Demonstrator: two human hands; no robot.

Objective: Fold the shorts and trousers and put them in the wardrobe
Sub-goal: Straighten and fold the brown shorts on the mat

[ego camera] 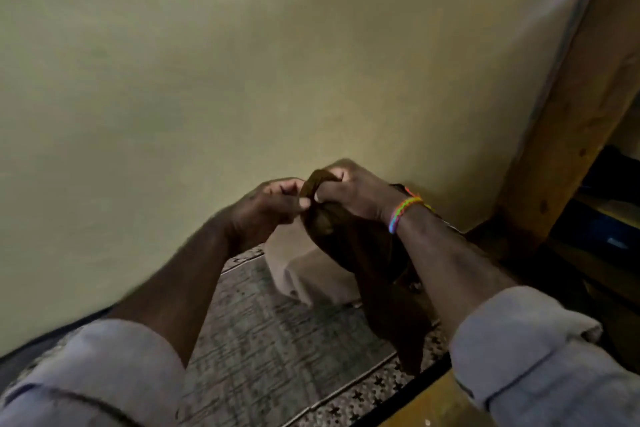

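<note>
Both hands up in front of me, close together, knuckles nearly touching. Left hand (273,199) pinches the top edge of a dark brown garment (360,253) between thumb and fingers. Right hand (349,192), bright woven band (405,213) at the wrist, is clenched on the same bunched edge just beside it. Cannot tell whether this is shorts or trousers; picture is blurred and the cloth is mostly shadow.

Garment hangs straight down from the hands, under the right forearm, clear of the floor. It droops with no shape of its own, so I judge it soft and light, no stiffness to help a fold. Best hold is probably the waistband, hands spread to its two corners so it hangs flat; bunched like this it would crease.

Below the hands: patterned mat (277,340), pale cloth (304,270) by the wall. Right of the hands: wooden wardrobe frame (568,135), dark shelves behind it.
</note>
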